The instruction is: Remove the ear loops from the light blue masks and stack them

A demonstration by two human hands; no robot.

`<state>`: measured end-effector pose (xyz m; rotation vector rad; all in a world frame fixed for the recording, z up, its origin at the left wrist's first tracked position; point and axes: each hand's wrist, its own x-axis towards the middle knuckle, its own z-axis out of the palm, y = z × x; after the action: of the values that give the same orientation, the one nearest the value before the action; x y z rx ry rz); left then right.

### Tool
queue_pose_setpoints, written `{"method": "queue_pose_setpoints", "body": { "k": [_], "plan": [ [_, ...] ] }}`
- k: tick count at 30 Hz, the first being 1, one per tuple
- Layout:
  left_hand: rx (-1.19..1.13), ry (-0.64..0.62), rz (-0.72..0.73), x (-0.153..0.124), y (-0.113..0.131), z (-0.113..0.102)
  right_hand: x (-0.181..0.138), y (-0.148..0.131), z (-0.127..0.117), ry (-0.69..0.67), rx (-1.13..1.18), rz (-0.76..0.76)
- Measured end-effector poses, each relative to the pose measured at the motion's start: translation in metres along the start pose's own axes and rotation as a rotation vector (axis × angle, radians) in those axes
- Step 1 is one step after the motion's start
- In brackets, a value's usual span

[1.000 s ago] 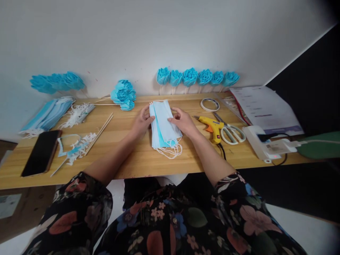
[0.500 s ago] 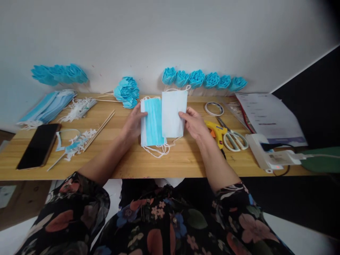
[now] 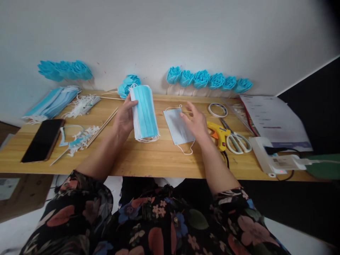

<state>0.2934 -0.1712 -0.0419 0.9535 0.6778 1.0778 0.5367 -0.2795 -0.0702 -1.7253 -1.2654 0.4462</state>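
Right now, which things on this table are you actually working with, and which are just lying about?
In use: stack of masks, held upright in the left hand; single mask, flat on the table at the open right hand.
Lying about: glue gun, scissors, tape roll, phone, blue flowers, papers, wooden sticks.

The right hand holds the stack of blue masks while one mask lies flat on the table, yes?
No: the head view shows the left hand holding the stack of blue masks; one mask does lie flat on the table.
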Motion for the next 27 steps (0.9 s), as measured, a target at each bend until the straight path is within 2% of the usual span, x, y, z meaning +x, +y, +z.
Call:
{"method": "queue_pose_setpoints", "body": {
  "k": [3, 6, 10, 13, 18, 19, 21, 22, 24, 25, 27],
  "plan": [
    [-0.104, -0.127, -0.044, -0.008, -0.006, 0.007, -0.009, -0.01, 0.011, -0.169, 0.364, -0.011],
    [-0.155, -0.233, -0.093, -0.017, -0.014, 0.016, -0.019, -0.024, 0.018, -0.386, 0.698, 0.119],
    [-0.152, -0.29, -0.103, -0.023, -0.026, 0.023, -0.027, -0.033, 0.022, -0.594, 0.836, 0.274],
    [-0.103, -0.253, -0.082, -0.019, -0.038, 0.021, -0.028, -0.031, 0.021, -0.536, 0.862, 0.302],
    [0.13, -0.06, 0.039, -0.015, -0.046, 0.012, -0.023, -0.027, 0.014, -0.215, 0.828, 0.209],
    [0.174, -0.057, 0.079, -0.017, -0.045, 0.013, -0.022, -0.027, 0.012, -0.155, 0.804, 0.179],
    [0.21, -0.143, 0.115, -0.026, -0.041, 0.017, -0.022, -0.029, 0.01, -0.078, 0.745, 0.105],
    [0.193, -0.218, 0.098, -0.031, -0.038, 0.021, -0.024, -0.031, 0.009, -0.089, 0.718, 0.065],
    [0.107, -0.355, -0.003, -0.042, -0.035, 0.028, -0.027, -0.035, 0.009, -0.245, 0.686, -0.017],
    [0.057, -0.39, -0.077, -0.046, -0.034, 0.031, -0.03, -0.037, 0.008, -0.364, 0.681, -0.055],
    [-0.031, -0.371, -0.217, -0.051, -0.035, 0.035, -0.034, -0.041, 0.007, -0.562, 0.694, -0.11]
  ]
}}
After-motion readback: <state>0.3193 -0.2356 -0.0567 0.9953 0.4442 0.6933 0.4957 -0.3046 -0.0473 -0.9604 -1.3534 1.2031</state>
